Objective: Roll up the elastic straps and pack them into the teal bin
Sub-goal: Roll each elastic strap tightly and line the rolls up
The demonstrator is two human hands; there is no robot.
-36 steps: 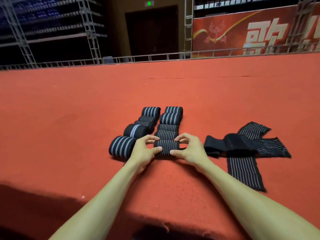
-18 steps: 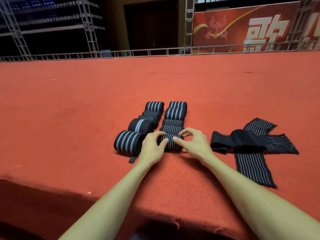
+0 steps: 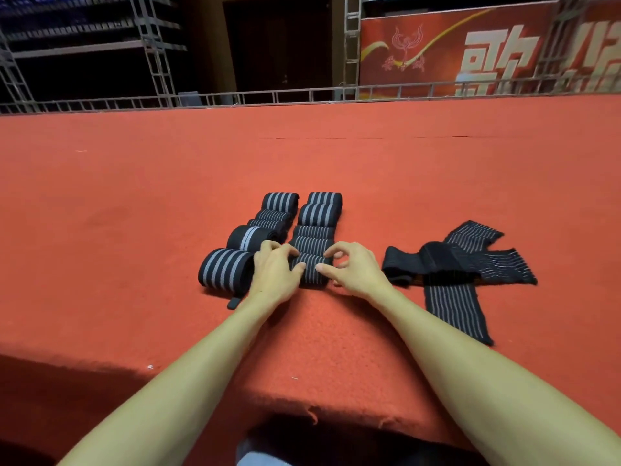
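- Both grips are on one roll: left grip [image 3: 275, 274] and right grip [image 3: 358, 270] pinch the nearest rolled strap [image 3: 311, 272] from either side, thumbs on its near face, fingers curled over the top.
- That roll sits on the red table [image 3: 134, 230], at the front of the right-hand column [image 3: 319, 213] of rolled straps, touching the one behind it.
- Just beside runs the left-hand column [image 3: 272, 223]; its front piece, a wide-striped roll [image 3: 223, 272], lies against the left grip, with a loose tab poking out at the near side.
- Off to the right, near but apart, unrolled straps [image 3: 460, 264] lie crossed in a flat heap.
- Far behind: metal railing [image 3: 302, 95] and a red banner [image 3: 470, 52].
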